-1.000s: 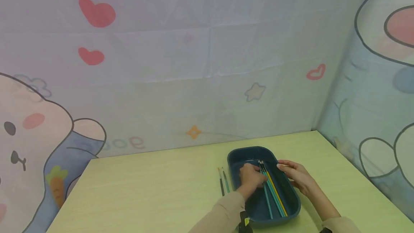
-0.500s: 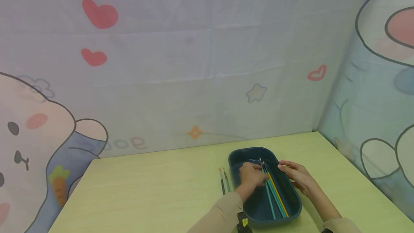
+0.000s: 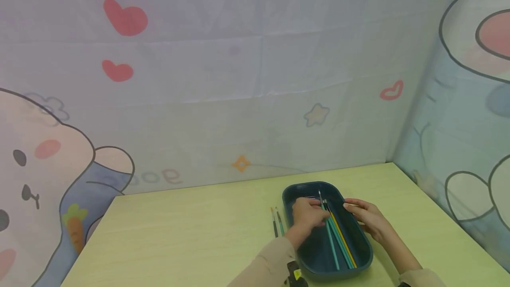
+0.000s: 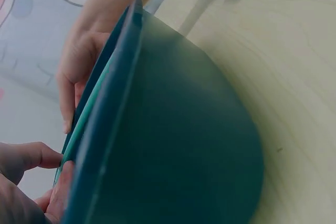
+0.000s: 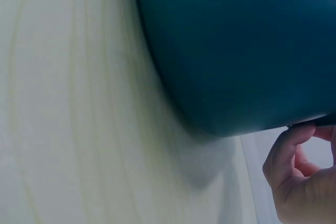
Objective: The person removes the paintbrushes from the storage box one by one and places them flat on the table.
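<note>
so, from my remote seat, the printed backdrop (image 3: 223,79) and the desk (image 3: 191,225) have slid slightly rightward in the head view over the last second, which i put down to a small drift of the camera. the dark blue tray (image 3: 316,256) keeps its place on the right part of the desk.

the right hand (image 3: 368,220) is unchanged, its fingers bent at the tray's right rim and holding it; i judge that this steadies the work. the left hand (image 3: 307,214) is over the inside of the tray, thumb and finger closed in a pinch, and the left wrist view shows me a teal brush (image 4: 89,103) between them.

that brush is the real change: its bristle end now reaches farther toward the tray's far end than a second ago, while its lower end lies near the tray's near end. to me, that means it is being worked apart from the teal brushes (image 3: 343,246) and the slim yellow brush (image 3: 343,239) beside it. just outside the tray's left wall, two brushes (image 3: 280,223) lie as they did, untouched.
</note>
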`<state>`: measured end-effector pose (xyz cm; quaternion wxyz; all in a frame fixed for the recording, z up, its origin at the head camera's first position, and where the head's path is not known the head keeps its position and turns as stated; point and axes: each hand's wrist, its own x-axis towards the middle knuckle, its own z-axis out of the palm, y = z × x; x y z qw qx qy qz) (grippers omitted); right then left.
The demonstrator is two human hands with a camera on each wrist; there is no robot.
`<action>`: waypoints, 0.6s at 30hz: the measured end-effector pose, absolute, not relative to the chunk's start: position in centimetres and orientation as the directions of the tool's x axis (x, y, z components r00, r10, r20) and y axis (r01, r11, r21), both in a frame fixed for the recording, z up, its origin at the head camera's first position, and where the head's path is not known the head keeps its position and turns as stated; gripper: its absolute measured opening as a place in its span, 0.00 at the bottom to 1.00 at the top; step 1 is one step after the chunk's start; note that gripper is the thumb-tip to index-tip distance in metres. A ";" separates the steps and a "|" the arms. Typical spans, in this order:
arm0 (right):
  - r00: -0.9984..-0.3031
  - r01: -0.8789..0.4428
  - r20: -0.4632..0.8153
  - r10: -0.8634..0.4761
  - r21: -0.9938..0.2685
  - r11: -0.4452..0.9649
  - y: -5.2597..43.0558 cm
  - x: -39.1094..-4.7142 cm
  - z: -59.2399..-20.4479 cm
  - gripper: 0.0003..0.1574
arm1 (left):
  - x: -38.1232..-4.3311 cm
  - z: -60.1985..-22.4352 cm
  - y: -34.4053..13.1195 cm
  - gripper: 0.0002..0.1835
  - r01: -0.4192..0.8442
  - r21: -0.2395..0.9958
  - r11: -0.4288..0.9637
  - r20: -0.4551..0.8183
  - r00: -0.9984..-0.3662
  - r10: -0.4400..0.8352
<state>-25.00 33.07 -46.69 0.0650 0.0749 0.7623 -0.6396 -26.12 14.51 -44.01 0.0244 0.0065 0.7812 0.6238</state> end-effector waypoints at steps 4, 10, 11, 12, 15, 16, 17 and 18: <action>-0.981 0.195 -0.193 0.032 -0.965 0.174 33.1 -25.1 -46.7 0.39 | -26.2 -43.6 14.2 0.17 -0.017 0.978 0.208 -0.026 -0.999 0.038; -0.980 0.201 -0.197 0.040 -0.963 0.177 33.0 -25.1 -46.7 0.39 | -26.2 -43.2 13.7 0.18 -0.011 0.982 0.190 -0.020 -0.999 0.045; -0.980 0.200 -0.195 0.041 -0.963 0.178 33.0 -25.1 -46.7 0.39 | -26.2 -43.1 13.6 0.18 -0.011 0.982 0.189 -0.021 -0.999 0.047; -0.980 0.199 -0.195 0.041 -0.963 0.181 33.0 -25.1 -46.7 0.39 | -26.2 -43.1 13.5 0.18 -0.013 0.982 0.187 -0.023 -0.998 0.051; -0.980 0.199 -0.194 0.042 -0.962 0.185 33.1 -25.1 -46.7 0.39 | -26.1 -42.9 13.2 0.18 -0.012 0.983 0.182 -0.024 -0.998 0.062; -0.980 0.200 -0.196 0.042 -0.962 0.188 33.1 -25.1 -46.7 0.39 | -26.1 -42.8 13.0 0.18 -0.013 0.984 0.177 -0.025 -0.998 0.065; -0.979 0.202 -0.198 0.043 -0.961 0.189 33.1 -25.1 -46.7 0.39 | -26.1 -42.7 12.9 0.18 -0.015 0.984 0.175 -0.027 -0.997 0.070; -0.979 0.204 -0.200 0.044 -0.960 0.191 33.1 -25.1 -46.7 0.39 | -26.1 -42.7 12.8 0.19 -0.017 0.986 0.168 -0.030 -0.997 0.072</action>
